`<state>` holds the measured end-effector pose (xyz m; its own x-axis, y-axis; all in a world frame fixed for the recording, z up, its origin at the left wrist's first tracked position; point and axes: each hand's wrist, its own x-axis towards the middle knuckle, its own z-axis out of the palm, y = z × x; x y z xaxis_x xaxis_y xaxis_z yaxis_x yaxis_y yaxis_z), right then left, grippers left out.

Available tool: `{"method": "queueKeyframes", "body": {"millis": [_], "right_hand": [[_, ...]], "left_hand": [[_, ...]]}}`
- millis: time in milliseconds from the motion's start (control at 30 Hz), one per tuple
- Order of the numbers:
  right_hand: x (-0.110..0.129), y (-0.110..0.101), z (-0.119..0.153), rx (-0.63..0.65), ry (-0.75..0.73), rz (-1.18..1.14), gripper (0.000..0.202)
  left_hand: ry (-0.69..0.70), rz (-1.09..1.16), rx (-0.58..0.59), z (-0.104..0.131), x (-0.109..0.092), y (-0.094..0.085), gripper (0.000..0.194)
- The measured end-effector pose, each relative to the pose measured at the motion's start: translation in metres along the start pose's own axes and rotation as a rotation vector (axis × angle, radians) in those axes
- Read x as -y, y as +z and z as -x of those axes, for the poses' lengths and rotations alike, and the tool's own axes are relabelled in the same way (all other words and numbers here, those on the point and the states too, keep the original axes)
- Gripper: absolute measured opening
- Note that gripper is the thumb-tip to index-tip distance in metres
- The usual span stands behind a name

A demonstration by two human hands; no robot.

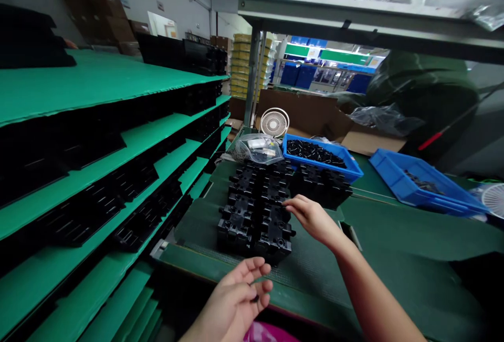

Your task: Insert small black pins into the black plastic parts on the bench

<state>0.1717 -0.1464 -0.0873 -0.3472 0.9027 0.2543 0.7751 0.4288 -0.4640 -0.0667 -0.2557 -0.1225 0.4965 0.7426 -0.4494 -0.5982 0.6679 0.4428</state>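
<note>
Several black molded plastic housings (271,226) stand in two rows on the green bench. My right hand (311,218) reaches over the right row with thumb and fingertips pinched together at a housing's upper edge. Whatever those fingertips hold is too small to make out. In front of the nearest housings, my left hand (240,297) is palm up with fingers curled. A small black part (255,298) shows between its thumb and fingers; its exact kind is unclear.
A blue bin (350,169) of small black parts sits behind the housings, beside a clear plastic bag (260,148). Another blue bin (425,189) stands at right. Stacked green sheets (157,168) with black parts fill the left. Above runs a metal shelf (354,21). A person (429,90) is behind.
</note>
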Motion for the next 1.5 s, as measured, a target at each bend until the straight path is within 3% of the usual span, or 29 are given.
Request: {"method": "queueKeyframes", "body": {"millis": [200, 367, 467, 533, 633, 733, 833, 967, 1033, 1167, 1300, 1400, 1500], "right_hand": [[0.002, 0.002, -0.017, 0.144, 0.035, 0.154, 0.026], [0.007, 0.005, -0.028, 0.192, 0.044, 0.269, 0.023], [0.036, 0.003, -0.020, 0.142, -0.020, 0.160, 0.031], [0.066, 0.004, -0.008, 0.227, -0.144, -0.013, 0.036], [0.104, 0.011, 0.007, 0.352, -0.280, -0.149, 0.023], [0.116, 0.021, 0.005, 0.334, -0.330, -0.171, 0.017], [0.101, 0.026, -0.024, 0.236, -0.332, -0.196, 0.016], [0.072, 0.033, -0.077, 0.051, -0.255, -0.128, 0.012], [0.064, 0.040, -0.096, 0.080, -0.246, -0.045, 0.011], [0.060, 0.053, -0.107, 0.178, -0.272, 0.141, 0.011], [0.055, 0.046, -0.102, 0.237, -0.341, 0.096, 0.024], [0.031, 0.017, -0.106, 0.198, -0.320, 0.009, 0.035], [-0.023, -0.029, -0.126, 0.074, -0.110, 0.107, 0.030]], "left_hand": [[0.047, -0.025, 0.066, 0.011, -0.013, 0.006, 0.026], [0.100, -0.056, 0.005, 0.013, -0.019, 0.007, 0.037], [0.152, -0.031, -0.028, 0.010, -0.020, 0.006, 0.041], [0.198, 0.006, -0.024, 0.007, -0.019, 0.007, 0.038], [0.277, 0.077, 0.039, 0.002, -0.018, 0.009, 0.032], [0.294, 0.076, 0.040, 0.001, -0.019, 0.010, 0.033], [0.388, -0.152, -0.107, 0.001, -0.021, 0.004, 0.044], [0.840, -0.519, -0.433, -0.004, -0.031, -0.010, 0.038], [0.953, -0.652, -0.467, -0.011, -0.039, -0.016, 0.036], [0.878, -0.802, -0.365, -0.025, -0.050, -0.023, 0.044], [0.902, -0.786, -0.397, -0.042, -0.041, -0.029, 0.037], [0.929, -0.766, -0.431, -0.052, -0.029, -0.034, 0.033], [0.870, -0.746, -0.426, -0.058, -0.022, -0.040, 0.033]]}}
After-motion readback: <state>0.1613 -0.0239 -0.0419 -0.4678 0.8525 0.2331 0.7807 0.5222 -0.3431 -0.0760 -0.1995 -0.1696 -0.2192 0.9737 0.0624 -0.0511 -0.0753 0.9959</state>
